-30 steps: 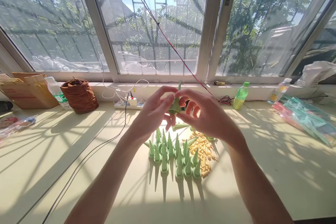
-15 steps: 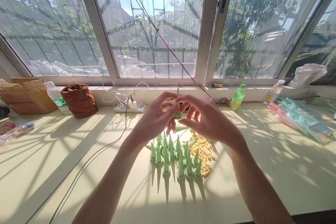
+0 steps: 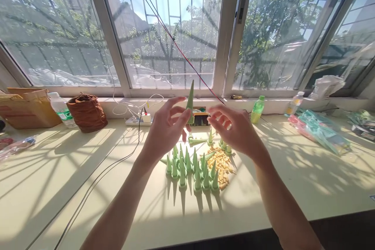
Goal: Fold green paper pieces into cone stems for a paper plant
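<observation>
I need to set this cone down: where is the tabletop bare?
Bare: the table between the standing green cones and its near edge, and right of the right forearm, short of the plastic bags. Crowded: the middle, where yellow pieces lie packed beside the cones.

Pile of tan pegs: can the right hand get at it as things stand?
Probably yes: the right hand looks empty, and the near-right edge of the pile of tan pegs seems uncovered, though upright green cones crowd its left side.
</observation>
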`<state>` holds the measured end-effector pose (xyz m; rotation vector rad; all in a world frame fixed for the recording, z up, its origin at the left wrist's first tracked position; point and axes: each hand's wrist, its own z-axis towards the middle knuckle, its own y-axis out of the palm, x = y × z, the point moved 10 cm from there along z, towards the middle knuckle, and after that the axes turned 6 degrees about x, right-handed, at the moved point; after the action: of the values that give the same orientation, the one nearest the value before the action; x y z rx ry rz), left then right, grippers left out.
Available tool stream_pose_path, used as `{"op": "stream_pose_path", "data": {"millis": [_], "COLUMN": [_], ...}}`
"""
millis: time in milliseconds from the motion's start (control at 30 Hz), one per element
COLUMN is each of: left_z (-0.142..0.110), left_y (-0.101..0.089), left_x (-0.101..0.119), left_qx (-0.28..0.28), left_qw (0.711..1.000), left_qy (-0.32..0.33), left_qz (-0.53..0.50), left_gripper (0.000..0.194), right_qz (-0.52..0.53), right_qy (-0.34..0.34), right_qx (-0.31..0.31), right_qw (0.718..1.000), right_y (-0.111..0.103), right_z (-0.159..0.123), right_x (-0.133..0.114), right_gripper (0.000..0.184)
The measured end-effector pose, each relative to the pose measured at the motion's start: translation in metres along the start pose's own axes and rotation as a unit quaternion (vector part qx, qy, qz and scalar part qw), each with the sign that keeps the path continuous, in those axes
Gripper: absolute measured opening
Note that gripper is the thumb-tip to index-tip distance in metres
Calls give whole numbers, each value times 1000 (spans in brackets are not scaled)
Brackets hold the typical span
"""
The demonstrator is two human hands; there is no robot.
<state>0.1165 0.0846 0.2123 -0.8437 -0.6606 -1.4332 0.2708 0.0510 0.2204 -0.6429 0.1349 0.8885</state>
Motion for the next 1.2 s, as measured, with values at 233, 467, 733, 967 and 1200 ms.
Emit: {"op": "stream_pose_path", "data": {"millis": [233, 467, 733, 967, 1200], "left_z": [-32, -79, -89, -93, -94], "left_y": [10, 26, 14, 15, 15], "left_x": [-22, -94, -119, -117, -115], "left_qx": [-17, -26, 59, 53, 53], "left_qw": [998, 998, 998, 998, 998], "left_qy": [-26, -58, -23, -7, -1], "left_qz": [-45, -29, 12, 23, 32], "left_gripper": [26, 24, 20, 18, 18], "right_qz": [-18, -78, -113, -114, -92], "right_qy": [78, 151, 156, 163, 143], "right_qx": [-22, -121, -149, -166, -196], "right_qw": [997, 978, 970, 966, 966], "right_y": [23, 67, 91, 98, 102], "right_z": [-65, -142, -159, -169, -170], "right_x": [65, 133, 163, 173, 164], "right_gripper": [16, 17, 23, 27, 27]}}
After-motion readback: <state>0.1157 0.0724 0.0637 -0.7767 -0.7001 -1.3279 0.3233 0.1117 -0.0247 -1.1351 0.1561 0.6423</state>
